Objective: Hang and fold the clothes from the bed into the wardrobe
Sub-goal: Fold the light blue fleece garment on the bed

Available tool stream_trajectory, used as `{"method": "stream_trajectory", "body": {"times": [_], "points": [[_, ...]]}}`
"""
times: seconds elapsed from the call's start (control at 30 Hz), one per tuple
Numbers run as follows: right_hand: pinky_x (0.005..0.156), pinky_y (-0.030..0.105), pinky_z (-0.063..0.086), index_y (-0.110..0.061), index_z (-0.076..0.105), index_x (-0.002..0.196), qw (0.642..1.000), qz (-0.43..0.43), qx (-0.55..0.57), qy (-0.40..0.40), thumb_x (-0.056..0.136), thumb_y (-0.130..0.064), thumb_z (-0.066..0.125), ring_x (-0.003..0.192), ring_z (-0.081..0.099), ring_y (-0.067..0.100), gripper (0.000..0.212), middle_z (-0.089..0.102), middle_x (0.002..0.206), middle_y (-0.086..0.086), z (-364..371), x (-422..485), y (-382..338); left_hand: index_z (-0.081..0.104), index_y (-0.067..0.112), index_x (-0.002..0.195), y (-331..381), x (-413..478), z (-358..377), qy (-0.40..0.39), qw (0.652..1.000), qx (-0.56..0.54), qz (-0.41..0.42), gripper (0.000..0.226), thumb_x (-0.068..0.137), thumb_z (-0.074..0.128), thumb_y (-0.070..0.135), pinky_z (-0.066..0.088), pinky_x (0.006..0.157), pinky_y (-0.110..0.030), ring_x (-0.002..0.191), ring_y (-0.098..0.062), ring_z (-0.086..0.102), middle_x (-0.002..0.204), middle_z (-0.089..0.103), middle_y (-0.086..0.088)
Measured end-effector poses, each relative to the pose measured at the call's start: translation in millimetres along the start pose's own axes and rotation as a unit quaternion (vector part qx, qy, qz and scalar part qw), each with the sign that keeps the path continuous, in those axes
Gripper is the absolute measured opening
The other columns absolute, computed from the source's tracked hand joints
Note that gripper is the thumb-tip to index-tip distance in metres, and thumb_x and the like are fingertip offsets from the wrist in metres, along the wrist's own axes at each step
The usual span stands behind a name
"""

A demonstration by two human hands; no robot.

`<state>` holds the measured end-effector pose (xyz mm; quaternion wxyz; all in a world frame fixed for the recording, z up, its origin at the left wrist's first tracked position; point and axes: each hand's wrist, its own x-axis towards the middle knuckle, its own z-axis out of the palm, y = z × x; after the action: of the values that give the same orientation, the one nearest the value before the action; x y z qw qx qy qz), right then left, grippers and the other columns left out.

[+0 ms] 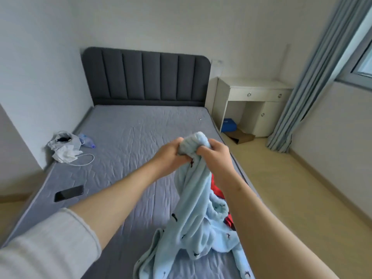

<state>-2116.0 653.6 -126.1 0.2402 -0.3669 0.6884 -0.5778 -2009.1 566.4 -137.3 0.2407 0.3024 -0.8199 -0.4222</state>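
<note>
1. Pale-blue fleece garment is gripped at its bunched top end by both fists. The left hand and the right hand sit just beside each other, fingers curled tight round the cloth.
2. From that grip the garment hangs down in long folds, with small dark motifs scattered over it (too small to tell what they are). Its lower end lies crumpled on the near part of the mattress.
3. A red cloth shows behind the blue folds, just under the right forearm, and again lower down near the bed's right edge. How much of it there is cannot be told.
4. The left forearm is bare as far as a grey sleeve at the lower left corner.
5. On the grey quilted mattress, left of the arms, a dark phone lies flat near the left edge.
6. Farther up that edge sits a small heap of grey and white items. A white cable loops out of it, and a small pale-blue object touches it on the right.
7. A dark grey padded headboard stands at the far end against the wall.
8. Right of the bed stands a white desk, with a blue box and brown cardboard on the floor beneath it. A blue-grey curtain hangs beside it.
</note>
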Motion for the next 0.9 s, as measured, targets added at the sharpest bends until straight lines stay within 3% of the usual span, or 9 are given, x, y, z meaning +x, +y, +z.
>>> {"method": "stream_trajectory", "body": {"times": [0.1, 0.23, 0.37, 0.47, 0.57, 0.7, 0.77, 0.8, 0.9], "points": [[0.051, 0.019, 0.036, -0.002, 0.060, 0.083, 0.997, -0.070, 0.011, 0.032, 0.081, -0.006, 0.052, 0.058, 0.043, 0.008, 0.009, 0.049, 0.064, -0.001, 2.1, 27.5, -48.2, 0.055, 0.016, 0.085, 38.2, 19.3, -40.7, 0.076, 0.996, 0.010, 0.052, 0.032, 0.064, 0.065, 0.037, 0.045, 0.071, -0.034, 0.079, -0.022, 0.057, 0.081, 0.062, -0.003], [0.060, 0.021, 0.042, -0.017, 0.055, 0.073, 0.982, -0.163, 0.050, 0.079, 0.086, -0.011, 0.053, 0.064, 0.047, 0.009, 0.014, 0.052, 0.065, -0.007, -3.4, 55.1, -118.2, 0.058, 0.023, 0.085, 100.5, 42.5, -96.6, 0.172, 0.973, 0.081, 0.129, 0.016, 0.078, 0.068, 0.033, 0.039, 0.059, -0.016, 0.075, -0.010, 0.054, 0.077, 0.060, 0.011], [0.064, 0.026, 0.045, -0.025, 0.056, 0.067, 0.961, -0.237, 0.097, 0.104, 0.082, -0.008, 0.053, 0.063, 0.050, 0.007, 0.022, 0.054, 0.063, -0.011, -10.7, 70.5, -189.7, 0.046, 0.020, 0.065, 154.7, 59.0, -135.6, 0.234, 0.959, 0.076, 0.139, 0.030, 0.081, 0.065, 0.038, 0.034, 0.056, -0.026, 0.064, -0.011, 0.045, 0.065, 0.048, 0.008], [0.069, 0.028, 0.049, -0.023, 0.057, 0.068, 0.944, -0.271, 0.147, 0.115, 0.082, -0.008, 0.054, 0.067, 0.054, 0.009, 0.021, 0.057, 0.066, -0.008, -15.3, 74.1, -232.1, 0.041, 0.019, 0.061, 190.8, 66.2, -155.8, 0.279, 0.943, 0.083, 0.164, 0.037, 0.080, 0.065, 0.040, 0.032, 0.054, -0.026, 0.060, -0.012, 0.041, 0.062, 0.044, 0.006], [0.062, 0.023, 0.044, -0.021, 0.052, 0.064, 0.919, -0.334, 0.173, 0.119, 0.083, -0.006, 0.055, 0.063, 0.047, 0.007, 0.024, 0.051, 0.063, -0.009, -24.6, 70.1, -273.7, 0.043, 0.025, 0.061, 233.5, 63.2, -178.7, 0.340, 0.911, 0.104, 0.209, 0.034, 0.078, 0.067, 0.043, 0.032, 0.050, -0.014, 0.060, -0.003, 0.044, 0.064, 0.047, 0.012], [0.059, 0.022, 0.041, -0.022, 0.048, 0.062, 0.890, -0.398, 0.182, 0.124, 0.083, -0.005, 0.054, 0.057, 0.043, 0.004, 0.028, 0.047, 0.058, -0.012, -41.6, 61.6, -330.8, 0.039, 0.030, 0.063, 288.7, 51.8, -204.0, 0.419, 0.853, 0.128, 0.284, 0.033, 0.076, 0.066, 0.045, 0.032, 0.051, -0.005, 0.069, -0.005, 0.047, 0.066, 0.046, 0.017], [0.057, 0.022, 0.039, -0.021, 0.044, 0.060, 0.879, -0.409, 0.203, 0.135, 0.082, -0.003, 0.051, 0.054, 0.040, 0.004, 0.030, 0.044, 0.055, -0.012, -47.6, 61.8, -343.7, 0.038, 0.032, 0.066, 296.2, 48.4, -205.2, 0.416, 0.844, 0.119, 0.316, 0.032, 0.076, 0.066, 0.045, 0.033, 0.053, -0.004, 0.062, 0.003, 0.046, 0.066, 0.047, 0.016], [0.056, 0.022, 0.039, -0.021, 0.044, 0.060, 0.877, -0.408, 0.211, 0.140, 0.082, -0.002, 0.049, 0.054, 0.040, 0.005, 0.029, 0.044, 0.056, -0.011, -49.7, 62.5, -344.2, 0.040, 0.032, 0.070, 290.8, 48.5, -203.0, 0.389, 0.859, 0.105, 0.317, 0.031, 0.077, 0.067, 0.045, 0.035, 0.055, -0.005, 0.062, 0.005, 0.047, 0.068, 0.049, 0.015], [0.060, 0.026, 0.045, -0.019, 0.048, 0.064, 0.892, -0.376, 0.205, 0.147, 0.081, 0.000, 0.046, 0.061, 0.047, 0.010, 0.025, 0.050, 0.063, -0.005, -48.7, 69.2, -320.6, 0.056, 0.025, 0.090, 237.2, 45.8, -183.2, 0.176, 0.957, 0.050, 0.224, 0.028, 0.078, 0.070, 0.046, 0.052, 0.076, -0.022, 0.080, -0.010, 0.063, 0.087, 0.064, 0.005]]}}
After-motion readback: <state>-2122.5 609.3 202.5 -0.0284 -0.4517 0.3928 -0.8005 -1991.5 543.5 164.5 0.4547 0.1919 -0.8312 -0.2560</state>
